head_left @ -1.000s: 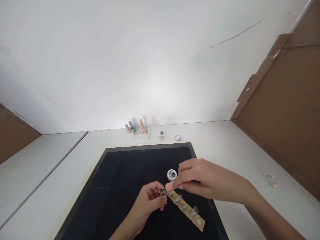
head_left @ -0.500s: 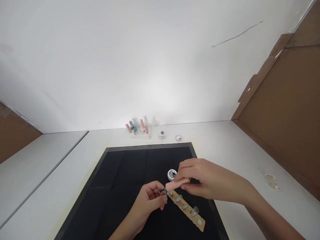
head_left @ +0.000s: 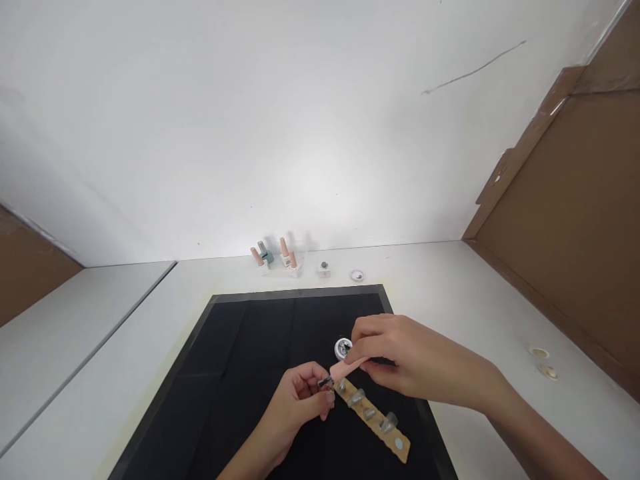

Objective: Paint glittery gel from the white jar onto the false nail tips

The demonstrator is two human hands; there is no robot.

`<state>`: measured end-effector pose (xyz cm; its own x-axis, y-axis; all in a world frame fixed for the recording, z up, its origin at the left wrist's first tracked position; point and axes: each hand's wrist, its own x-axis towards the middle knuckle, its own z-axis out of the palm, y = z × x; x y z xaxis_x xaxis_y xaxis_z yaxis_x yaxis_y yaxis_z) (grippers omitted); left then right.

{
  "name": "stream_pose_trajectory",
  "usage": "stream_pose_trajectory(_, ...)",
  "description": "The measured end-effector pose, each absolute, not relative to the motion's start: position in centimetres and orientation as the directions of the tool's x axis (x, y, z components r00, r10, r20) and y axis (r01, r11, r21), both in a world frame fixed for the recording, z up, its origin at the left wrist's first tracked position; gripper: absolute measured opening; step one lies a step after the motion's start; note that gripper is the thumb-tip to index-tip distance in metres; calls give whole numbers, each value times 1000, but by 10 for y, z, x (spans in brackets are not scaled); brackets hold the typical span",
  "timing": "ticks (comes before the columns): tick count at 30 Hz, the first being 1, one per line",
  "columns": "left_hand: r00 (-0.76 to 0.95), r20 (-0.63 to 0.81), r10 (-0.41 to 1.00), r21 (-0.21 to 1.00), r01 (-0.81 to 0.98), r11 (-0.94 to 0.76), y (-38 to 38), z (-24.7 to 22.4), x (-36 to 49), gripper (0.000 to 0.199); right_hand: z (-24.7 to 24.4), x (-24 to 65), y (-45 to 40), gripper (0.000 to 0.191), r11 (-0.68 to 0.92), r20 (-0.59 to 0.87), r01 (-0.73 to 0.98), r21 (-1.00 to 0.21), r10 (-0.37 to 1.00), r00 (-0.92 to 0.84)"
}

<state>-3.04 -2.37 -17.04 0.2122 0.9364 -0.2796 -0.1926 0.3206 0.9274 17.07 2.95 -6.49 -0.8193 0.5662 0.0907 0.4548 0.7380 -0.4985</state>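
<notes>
- Handle, pink and slim (head_left: 341, 371), and there it is in your right hand (head_left: 400, 360), fingers and thumb clamped on its upper length, low end aimed at your left hand!
- It looks light, stiff and smooth, a plastic brush cap by my reading; a dry pinch high on the barrel should serve, though a wet fingertip could slip or roll it.
- Over to your left hand (head_left: 300, 403), thumb and fingers closed on a small dark piece (head_left: 325, 382), right at the handle's low end; where brush stops and piece starts, I cannot tell.
- That piece looks tiny, thin and nearly weightless, perhaps a little springy; a hard squeeze could bend it or make it flick away, so its side edges are the place to pinch, well off any wet face.
- Just past your right hand's fingertips, an open jar (head_left: 341, 347) of something silvery and dark; small and light, best steadied by its outer wall, since a knuckle might tip it.
- Below your right hand lies a tan strip (head_left: 400, 445), clear pieces (head_left: 389, 422) standing along it; they look brittle and easily knocked, so lift the strip by its bare far end, all on the black mat (head_left: 265, 340).
</notes>
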Motion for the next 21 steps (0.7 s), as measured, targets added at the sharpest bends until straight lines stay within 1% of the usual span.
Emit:
stream_pose_trajectory(7,218,-279,935,927,-192,321,-23,-172,-30,20,-67,173,29,29,746,114,443,-497,563,-819)
stream_pose_trajectory(17,218,-283,934,925,-196,326,-23,-173,-31,21,-66,172,29,36,758,124,450,-472,562,-818)
stream_pose_trajectory(21,218,-275,936,930,-188,317,-23,-173,-32,19,-66,173,28,34,740,125,458,-492,581,-804)
